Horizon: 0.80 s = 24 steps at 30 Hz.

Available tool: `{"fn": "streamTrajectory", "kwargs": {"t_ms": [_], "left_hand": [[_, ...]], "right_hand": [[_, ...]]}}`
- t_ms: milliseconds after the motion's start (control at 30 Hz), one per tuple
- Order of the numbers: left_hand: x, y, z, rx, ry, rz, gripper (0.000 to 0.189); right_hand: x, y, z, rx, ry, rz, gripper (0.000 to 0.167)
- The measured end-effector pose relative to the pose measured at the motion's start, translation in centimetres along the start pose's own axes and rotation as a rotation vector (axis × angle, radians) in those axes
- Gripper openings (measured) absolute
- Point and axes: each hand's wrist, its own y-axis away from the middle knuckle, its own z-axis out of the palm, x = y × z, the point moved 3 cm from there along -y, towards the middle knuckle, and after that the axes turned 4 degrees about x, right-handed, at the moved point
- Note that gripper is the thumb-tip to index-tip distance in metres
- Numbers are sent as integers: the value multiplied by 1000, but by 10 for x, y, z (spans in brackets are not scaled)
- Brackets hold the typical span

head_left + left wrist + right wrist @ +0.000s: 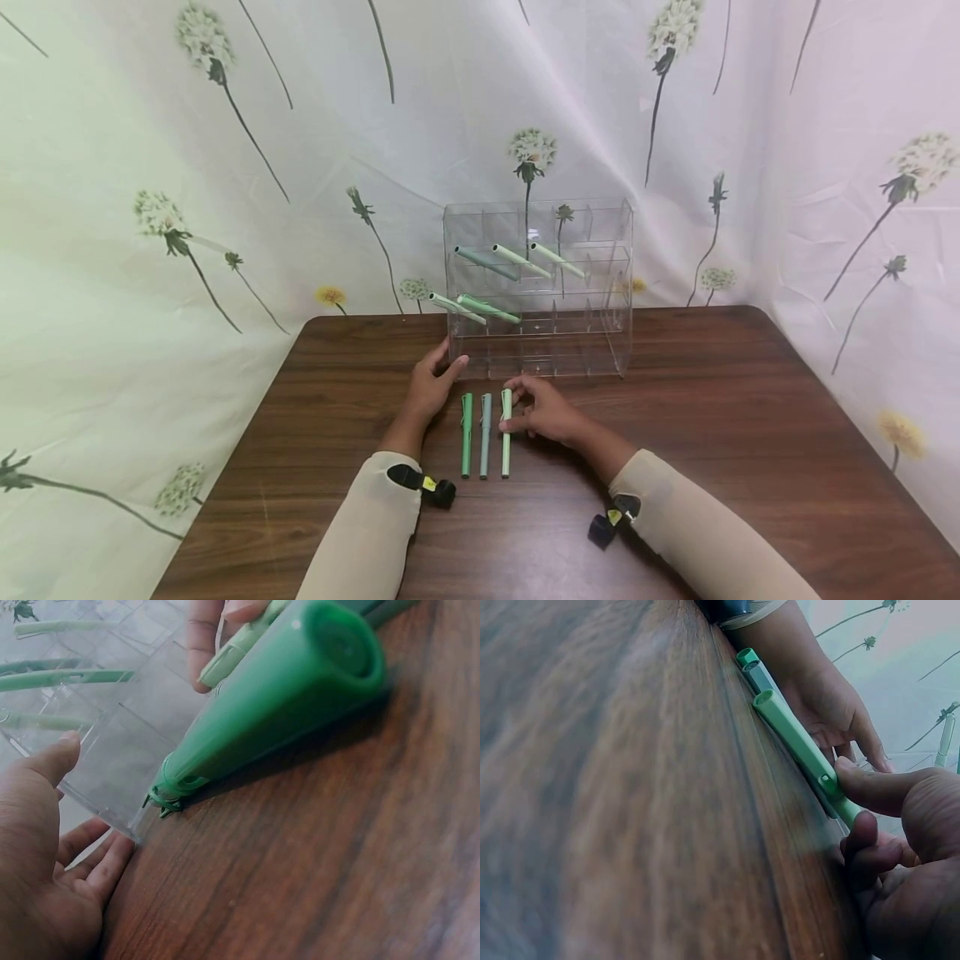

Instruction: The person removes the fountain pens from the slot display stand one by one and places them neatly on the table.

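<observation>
Three capped pens lie side by side on the brown table (300,433): a green pen (467,437), a grey-blue pen (485,437) and a pale green pen (506,450). My right hand (546,410) pinches the pale green pen near its clip, between thumb and fingers. Behind them stands a clear tiered rack (577,367). At its lower left corner, my left hand (429,390) touches it with fairly straight fingers along the side and the thumb in front. In the left wrist view the green pen (262,705) looms close, partly covering the right hand.
Upper tier of the rack: one grey-blue pen (486,262) and two pale green pens, one at left (521,261), one at right (557,260). A tier lower lean a pale pen (457,309) and a green pen (489,309). A flower-printed cloth (315,167) hangs behind.
</observation>
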Motion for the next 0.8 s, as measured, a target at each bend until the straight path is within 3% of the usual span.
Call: {"fn": "streamTrajectory", "kwargs": {"t_ms": [800], "left_hand": [[2, 1, 0, 6, -14, -9, 72]], "right_hand": [[4, 0, 1, -5, 44, 19, 69]]}}
